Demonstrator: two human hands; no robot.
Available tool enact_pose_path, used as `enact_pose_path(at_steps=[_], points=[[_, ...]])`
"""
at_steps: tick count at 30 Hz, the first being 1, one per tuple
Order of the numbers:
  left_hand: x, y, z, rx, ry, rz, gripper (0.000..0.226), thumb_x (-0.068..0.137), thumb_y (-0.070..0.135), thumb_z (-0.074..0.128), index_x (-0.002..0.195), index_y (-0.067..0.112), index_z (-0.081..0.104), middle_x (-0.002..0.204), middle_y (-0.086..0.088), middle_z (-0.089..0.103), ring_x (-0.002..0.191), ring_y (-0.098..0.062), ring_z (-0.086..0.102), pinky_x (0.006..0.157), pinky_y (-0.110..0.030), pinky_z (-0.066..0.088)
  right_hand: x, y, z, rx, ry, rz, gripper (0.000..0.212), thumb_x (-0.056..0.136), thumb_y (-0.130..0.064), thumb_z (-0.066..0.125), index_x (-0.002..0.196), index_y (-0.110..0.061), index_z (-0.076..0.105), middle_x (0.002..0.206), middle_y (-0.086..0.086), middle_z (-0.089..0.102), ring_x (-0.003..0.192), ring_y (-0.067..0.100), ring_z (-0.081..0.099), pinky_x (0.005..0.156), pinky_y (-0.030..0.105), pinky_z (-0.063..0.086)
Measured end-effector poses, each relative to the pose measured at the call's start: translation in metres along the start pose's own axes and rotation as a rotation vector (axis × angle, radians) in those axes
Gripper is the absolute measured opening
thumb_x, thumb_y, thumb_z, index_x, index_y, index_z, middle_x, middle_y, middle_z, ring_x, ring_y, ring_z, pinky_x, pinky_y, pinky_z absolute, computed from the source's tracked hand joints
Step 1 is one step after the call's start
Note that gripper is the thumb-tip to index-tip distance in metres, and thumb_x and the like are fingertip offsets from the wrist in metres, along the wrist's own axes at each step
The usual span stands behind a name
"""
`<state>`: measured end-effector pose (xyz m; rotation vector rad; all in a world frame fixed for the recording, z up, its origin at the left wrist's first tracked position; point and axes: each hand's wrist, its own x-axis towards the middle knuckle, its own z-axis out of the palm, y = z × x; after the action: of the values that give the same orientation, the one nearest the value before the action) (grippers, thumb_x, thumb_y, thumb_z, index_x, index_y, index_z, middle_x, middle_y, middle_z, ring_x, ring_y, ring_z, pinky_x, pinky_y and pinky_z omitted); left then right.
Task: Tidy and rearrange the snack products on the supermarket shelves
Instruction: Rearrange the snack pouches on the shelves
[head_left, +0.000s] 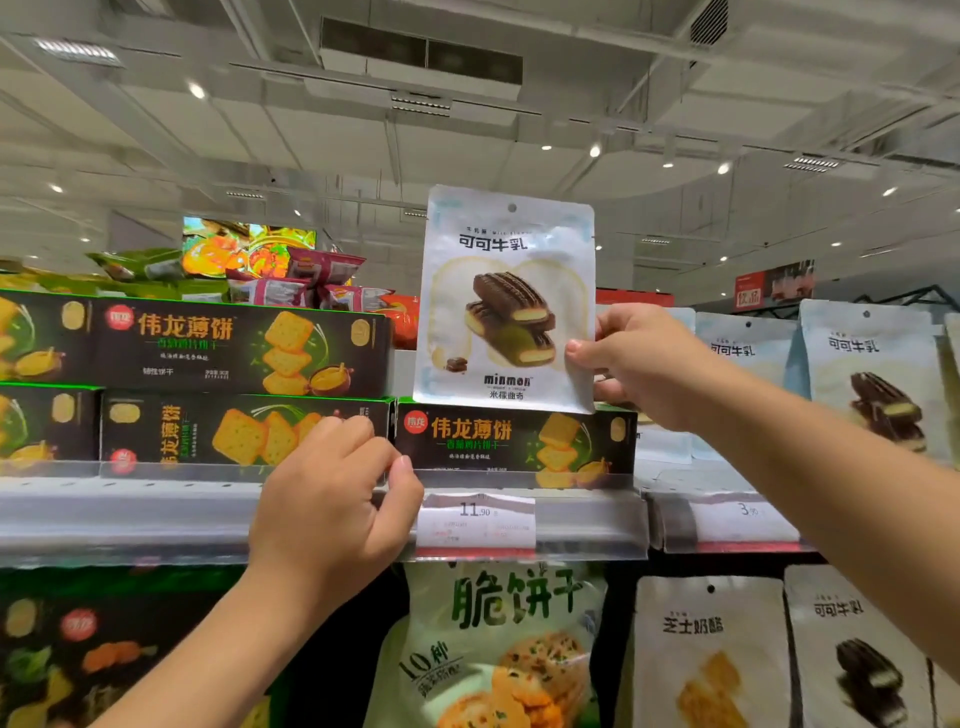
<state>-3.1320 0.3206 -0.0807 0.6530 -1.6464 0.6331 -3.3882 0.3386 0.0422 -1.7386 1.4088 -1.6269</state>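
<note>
The white cocoa-milk biscuit pouch (506, 301) is held upright above the top shelf, its bottom edge just over a dark cracker box (514, 441) that lies flat at the shelf front. The right hand (641, 364) pinches it at the lower right edge, thumb on the printed face and fingers curled behind. It looks light and thin, a soft film pack that would bend or flop if held by a corner alone; the biscuits inside probably crack under a squeeze, so the flat sealed side margin, or the top strip by the hang hole, seems the safest place to hold it. More pouches of the same kind (872, 379) stand to the right on the same shelf, which is likely where this one belongs. The left hand (332, 499) is loosely curled at the shelf rail (156, 512), fingertips against another cracker box (208, 428); whether it actually grips anything I cannot tell. A price label (475, 519) sits on the rail below.
</note>
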Motion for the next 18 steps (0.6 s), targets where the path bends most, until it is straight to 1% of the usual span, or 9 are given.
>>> enact_pose_path(at_steps=[3,4,5,6,7,10,12,14,18], points=[[-0.001,0.0,0.001,-0.004,0.009,0.011,0.036,0.087,0.022,0.046,0.057,0.003,0.054,0.06,-0.007,0.044,0.059,-0.027,0.041,0.05,-0.043,0.039,-0.003,-0.002,-0.001,-0.044,-0.066,-0.012,0.013,0.087,-0.005,0.068,0.089,-0.005,0.055,0.101,0.015,0.071,0.091,0.022,0.07,0.078,0.038,0.057],[-0.001,-0.001,0.001,-0.005,0.009,0.017,0.036,0.086,0.021,0.046,0.057,0.003,0.055,0.06,-0.008,0.045,0.059,-0.027,0.041,0.05,-0.043,0.039,-0.004,-0.004,-0.002,-0.059,-0.094,-0.015,0.02,0.085,-0.008,0.071,0.096,-0.001,0.057,0.104,0.016,0.071,0.093,0.023,0.068,0.08,0.039,0.053],[-0.001,-0.001,0.001,-0.005,0.009,0.021,0.036,0.086,0.021,0.046,0.057,0.003,0.055,0.06,-0.008,0.045,0.059,-0.027,0.042,0.05,-0.043,0.039,-0.003,-0.006,-0.002,-0.057,-0.113,-0.012,0.033,0.082,-0.013,0.075,0.105,0.002,0.057,0.106,0.016,0.07,0.094,0.024,0.066,0.081,0.039,0.048],[-0.001,-0.001,0.001,-0.003,0.009,0.023,0.035,0.086,0.021,0.046,0.057,0.003,0.055,0.06,-0.007,0.045,0.058,-0.027,0.042,0.05,-0.042,0.039,-0.002,-0.008,-0.002,-0.04,-0.125,0.002,0.045,0.079,-0.017,0.077,0.114,0.001,0.055,0.108,0.014,0.069,0.095,0.023,0.064,0.082,0.04,0.046],[-0.001,-0.001,0.0,0.0,0.009,0.023,0.035,0.086,0.021,0.046,0.057,0.003,0.055,0.06,-0.007,0.046,0.058,-0.027,0.042,0.05,-0.042,0.039,-0.001,-0.01,-0.002,-0.013,-0.139,0.018,0.051,0.078,-0.019,0.078,0.12,-0.003,0.054,0.109,0.011,0.069,0.096,0.02,0.065,0.084,0.038,0.045],[-0.002,-0.002,0.0,-0.001,-0.003,0.022,0.035,0.086,0.022,0.046,0.058,0.004,0.056,0.06,-0.006,0.046,0.058,-0.027,0.042,0.049,-0.042,0.039,0.002,-0.014,0.0,0.074,-0.233,0.054,0.046,0.078,-0.011,0.076,0.12,-0.008,0.057,0.106,0.006,0.072,0.086,0.011,0.07,0.075,0.028,0.047],[-0.001,-0.002,-0.001,-0.008,-0.01,0.022,0.035,0.086,0.021,0.046,0.058,0.004,0.056,0.06,-0.006,0.046,0.058,-0.026,0.042,0.048,-0.043,0.039,0.006,-0.013,0.002,0.094,-0.238,0.049,0.045,0.076,-0.003,0.076,0.119,-0.005,0.06,0.105,0.01,0.072,0.088,0.016,0.069,0.078,0.031,0.05],[-0.001,-0.001,-0.001,-0.014,-0.018,0.021,0.034,0.086,0.021,0.046,0.058,0.004,0.056,0.06,-0.006,0.046,0.058,-0.026,0.042,0.048,-0.043,0.038,0.008,-0.012,0.005,0.094,-0.234,0.041,0.044,0.074,-0.001,0.076,0.116,-0.006,0.062,0.101,0.009,0.074,0.088,0.018,0.07,0.078,0.032,0.051],[-0.001,0.0,-0.002,-0.022,-0.025,0.016,0.034,0.086,0.02,0.046,0.057,0.003,0.055,0.06,-0.006,0.045,0.058,-0.025,0.041,0.048,-0.043,0.037,0.009,-0.01,0.012,0.13,-0.272,0.009,0.042,0.074,-0.002,0.077,0.113,-0.009,0.061,0.095,0.005,0.075,0.084,0.014,0.072,0.063,0.02,0.055]])
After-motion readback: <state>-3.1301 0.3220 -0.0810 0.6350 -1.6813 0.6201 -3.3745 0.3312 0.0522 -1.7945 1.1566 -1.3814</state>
